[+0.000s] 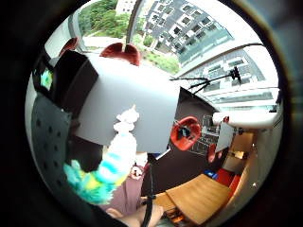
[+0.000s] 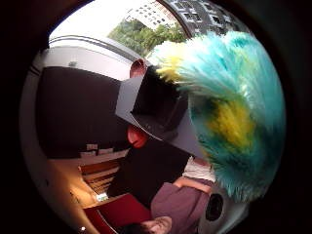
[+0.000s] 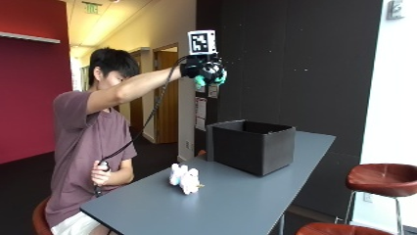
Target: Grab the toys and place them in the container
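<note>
My gloved right hand point(image 3: 203, 70) is raised high above the table, level with the person's head, gripping a fluffy teal-and-yellow toy point(image 3: 219, 79) that pokes out beside the fingers. That toy point(image 2: 229, 112) fills much of the thumb side palm view, and its pale striped end point(image 1: 111, 168) shows in the little finger side view. The black open-topped container point(image 3: 251, 145) stands on the grey table point(image 3: 261, 200), below and a little to the right of the hand. A white-and-pink plush toy point(image 3: 184, 179) lies on the table in front of the person.
Red-brown stools point(image 3: 383, 178) stand at the table's right side. A dark wall panel rises behind the container. The person's bare left hand point(image 3: 101, 175) is held by their chest, off the table.
</note>
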Demonstrator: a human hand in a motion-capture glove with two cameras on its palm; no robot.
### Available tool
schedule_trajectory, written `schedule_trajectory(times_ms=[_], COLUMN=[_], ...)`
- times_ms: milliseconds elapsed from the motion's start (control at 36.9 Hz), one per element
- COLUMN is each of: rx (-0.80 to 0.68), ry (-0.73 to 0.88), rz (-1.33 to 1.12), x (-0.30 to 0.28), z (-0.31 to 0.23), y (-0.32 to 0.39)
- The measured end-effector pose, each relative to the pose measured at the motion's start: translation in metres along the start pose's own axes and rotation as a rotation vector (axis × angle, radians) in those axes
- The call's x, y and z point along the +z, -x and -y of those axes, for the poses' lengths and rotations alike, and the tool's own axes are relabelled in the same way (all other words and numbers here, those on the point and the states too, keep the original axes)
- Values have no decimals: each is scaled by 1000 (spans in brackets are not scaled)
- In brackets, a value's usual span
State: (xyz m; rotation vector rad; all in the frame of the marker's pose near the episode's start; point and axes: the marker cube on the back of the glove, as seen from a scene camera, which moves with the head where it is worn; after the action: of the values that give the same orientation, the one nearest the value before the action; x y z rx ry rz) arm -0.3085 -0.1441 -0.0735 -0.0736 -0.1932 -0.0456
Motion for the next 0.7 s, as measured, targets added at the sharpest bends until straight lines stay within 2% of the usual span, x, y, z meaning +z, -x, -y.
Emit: schedule_trajectory(times_ms=[135, 271, 379, 488, 623, 704], rx=[-287, -342, -391, -386, -641, -753], ry=[7, 40, 99, 162, 252, 298], rz=[-75, -215, -185, -147, -411, -422], x=[33, 81, 116, 144, 178, 189], z=[16, 34, 44, 59, 75, 73], y=[104, 179, 213, 214, 176, 176])
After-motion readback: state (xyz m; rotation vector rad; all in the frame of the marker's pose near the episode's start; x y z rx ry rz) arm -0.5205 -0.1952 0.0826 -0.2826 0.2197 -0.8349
